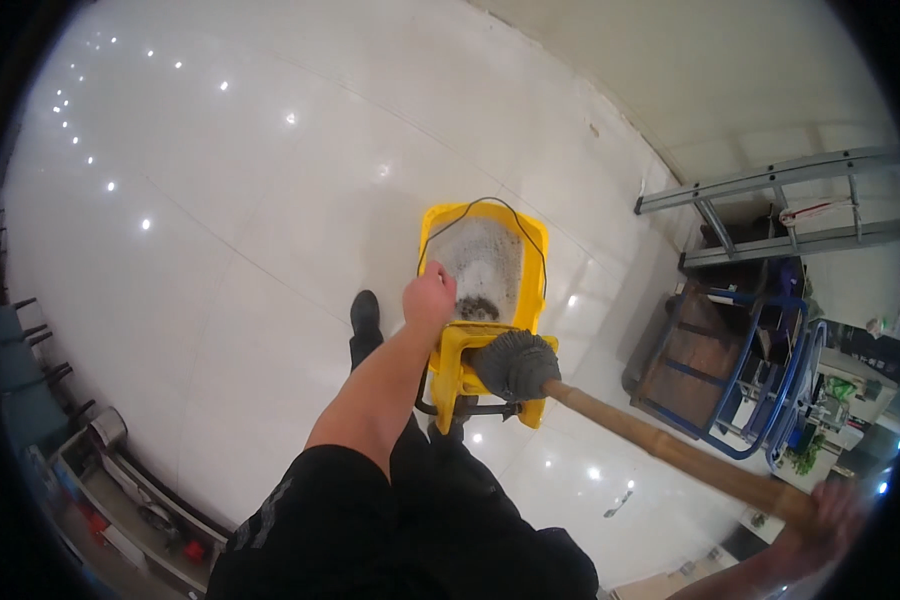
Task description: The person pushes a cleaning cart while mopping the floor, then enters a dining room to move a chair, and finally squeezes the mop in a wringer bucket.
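A yellow mop bucket [541,300] stands on the floor before me, with grey, foamy water [480,250] in it. The yellow wringer [450,365] sits at its near end. Pressed into the wringer's right part is the grey head of a mop [518,366]. From there its bamboo handle [670,445] slants down to the right, and my right hand [832,518] is wrapped round its far end. My left hand [431,297] is closed at the bucket's left rim, over the edge of the water; what its fingers hold, if anything, is hidden. A thin black wire handle [490,198] arches over the bucket.
Shiny white floor tiles [270,200] surround the bucket. To the right are a metal ladder [770,185] against the wall and a blue-framed trolley [705,365]. A grey open-topped cabinet [120,495] stands at the lower left. My shoe [366,312] is left of the bucket.
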Available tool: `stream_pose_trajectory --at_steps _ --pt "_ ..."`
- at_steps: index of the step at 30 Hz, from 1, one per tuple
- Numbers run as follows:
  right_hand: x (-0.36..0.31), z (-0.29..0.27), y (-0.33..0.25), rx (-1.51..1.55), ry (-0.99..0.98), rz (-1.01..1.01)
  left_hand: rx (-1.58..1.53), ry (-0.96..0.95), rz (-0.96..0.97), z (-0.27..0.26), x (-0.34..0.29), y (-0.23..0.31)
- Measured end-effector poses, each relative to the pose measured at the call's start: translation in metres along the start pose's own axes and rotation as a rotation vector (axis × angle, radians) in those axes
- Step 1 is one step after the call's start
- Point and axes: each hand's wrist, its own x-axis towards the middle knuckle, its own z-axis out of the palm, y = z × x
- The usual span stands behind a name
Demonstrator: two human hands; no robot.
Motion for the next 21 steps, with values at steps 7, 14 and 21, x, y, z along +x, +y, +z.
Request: stream_pose_trajectory --at_steps 7,14,21 --pt "-0.022 0.001 0.005 0.459 -0.219 0.236 -0.113 -0.127 0.248 -0.071 -0.142 0.025" --pt "0.028 -0.030 -0.058 0.535 -1.446 -0.047 -0.122 -0.166 0.217 -0.092 -0.203 0.019" --pt "-0.062 0.028 0.024 0.495 -0.621 0.237 -0.100 -0.148 0.249 -0.089 -0.197 0.022"
